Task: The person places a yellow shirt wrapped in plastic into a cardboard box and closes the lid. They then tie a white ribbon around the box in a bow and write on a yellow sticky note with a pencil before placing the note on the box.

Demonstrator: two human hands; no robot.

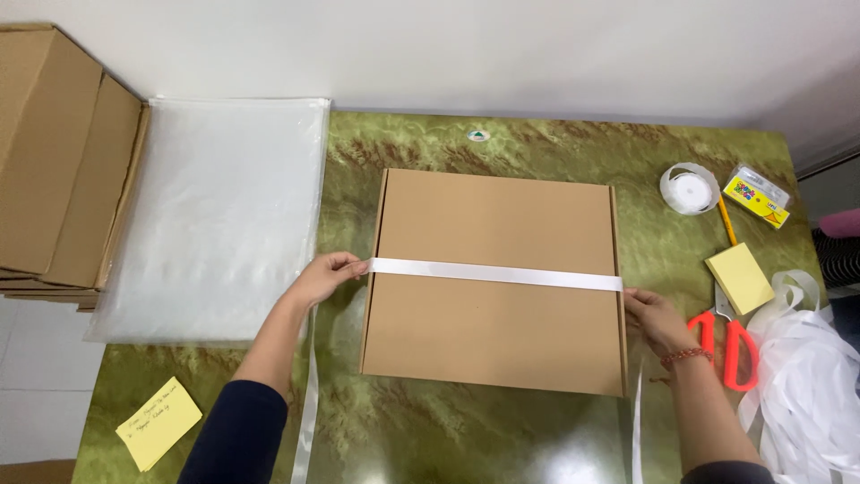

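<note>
A white satin ribbon (494, 273) lies taut across the lid of a flat brown cardboard box (493, 332), which sits shut in the middle of the green marbled table (537, 143); what it holds cannot be told. The left hand (324, 276) pinches the ribbon at the box's left edge, the right hand (656, 315) pinches it at the right edge, and both loose tails hang toward the person. The ribbon sits slightly aslant, so uneven pull could likely slide it further askew or twist it. Right of the box lie orange-handled scissors (730, 345), a yellow sticky-note pad (739, 278), a ribbon spool (690, 188) and a heap of loose white ribbon (806, 385); left, clear plastic bags (215, 215) and stacked flat cartons (54, 152).
</note>
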